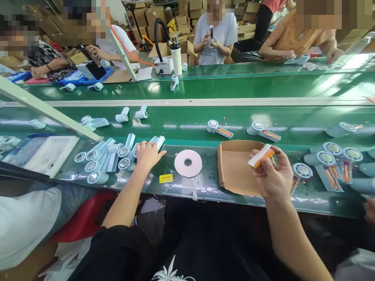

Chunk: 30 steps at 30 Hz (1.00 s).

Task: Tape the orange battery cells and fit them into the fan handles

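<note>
My left hand (146, 156) reaches over a cluster of pale blue handheld-fan bodies (98, 177) with round heads and hollow handles. Its thumb is stretched out to the side and its fingers lie on or just above one body; contact is unclear. Between finger and thumb, my right hand (274, 171) grips an orange battery (259, 158) with a white strip along one face. That battery is above an open cardboard tray (221, 166). A roll of white tape (188, 163) lies flat between my hands, its loose end hanging over the bench edge.
A yellow label (166, 178) is near the front edge. Fan bodies with orange batteries and wires (329, 175) crowd the right side. More fans (220, 128) sit on the green conveyor (181, 121). A slanted post (52, 109) crosses at left. Several co-workers sit opposite.
</note>
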{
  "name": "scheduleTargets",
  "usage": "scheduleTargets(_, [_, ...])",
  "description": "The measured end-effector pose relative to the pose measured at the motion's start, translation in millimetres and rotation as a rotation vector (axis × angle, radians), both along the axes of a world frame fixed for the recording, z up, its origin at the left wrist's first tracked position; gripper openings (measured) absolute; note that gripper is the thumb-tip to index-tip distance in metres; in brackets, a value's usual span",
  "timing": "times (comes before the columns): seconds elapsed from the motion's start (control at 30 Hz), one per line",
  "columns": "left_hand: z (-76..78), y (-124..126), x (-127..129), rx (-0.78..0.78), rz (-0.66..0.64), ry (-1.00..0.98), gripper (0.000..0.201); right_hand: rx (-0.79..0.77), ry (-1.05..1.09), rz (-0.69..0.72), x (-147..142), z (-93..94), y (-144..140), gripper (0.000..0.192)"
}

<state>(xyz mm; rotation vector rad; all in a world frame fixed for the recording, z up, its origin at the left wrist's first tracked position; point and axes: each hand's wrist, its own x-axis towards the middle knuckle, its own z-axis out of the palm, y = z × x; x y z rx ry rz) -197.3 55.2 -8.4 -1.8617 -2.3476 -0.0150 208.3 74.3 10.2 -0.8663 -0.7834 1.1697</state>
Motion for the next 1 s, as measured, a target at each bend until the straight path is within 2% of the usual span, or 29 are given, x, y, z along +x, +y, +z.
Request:
scheduleTargets(0.1, [-5.4, -3, 0, 0.018, -0.136, 0.053, 0.033, -0.075, -0.034, -0.03, 9, -10.7, -14, 0.054])
scheduleTargets(0.23, [-15.2, -18, -1, 0.056, -0.253, -0.023, 0.038, -0.18, -0.088, -0.052, 29, -20.8, -30, 0.053])
scheduleTargets(0.33, [-16.0, -27, -10, 0.008, -0.248, -0.022, 0.03, -0.221, -0.099, -0.056, 38, -24.1, -38, 0.053])
scheduleTargets(0.47, [-11.9, -27, -13, -0.129, -0.26, 0.009, 0.019, -0.224, -0.103, -0.04, 38, -22.6, -37, 0.054])
scheduleTargets(0.57, [-11.3, -22, -6, -0.095, -0.158, 0.009, 0.018, -0.221, -0.092, -0.013, 35, -22.9, -34, 0.054])
scheduleTargets(0.67, [-14.8, -24, 2, -0.026, -0.038, -0.001, 0.027, -0.241, -0.091, 0.006, 31, -26.2, -36, 0.054])
scheduleTargets(0.77, [-18.7, -37, 2, -0.089, -0.104, -0.073, 0.045, -0.279, -0.107, 0.005, 31, -29.9, -41, 0.054])
scheduleTargets(0.83, [-19.1, -49, -4, -0.157, -0.174, -0.135, 0.047, -0.305, -0.117, -0.006, 33, -31.7, -43, 0.054])
scheduleTargets(0.93, [-18.0, -61, -12, -0.172, -0.243, -0.187, 0.031, -0.328, -0.132, -0.019, 35, -33.3, -43, 0.055])
scheduleTargets(1.0, [-18.5, -61, -12, -0.108, -0.226, -0.177, 0.017, -0.337, -0.134, -0.018, 36, -34.1, -41, 0.056])
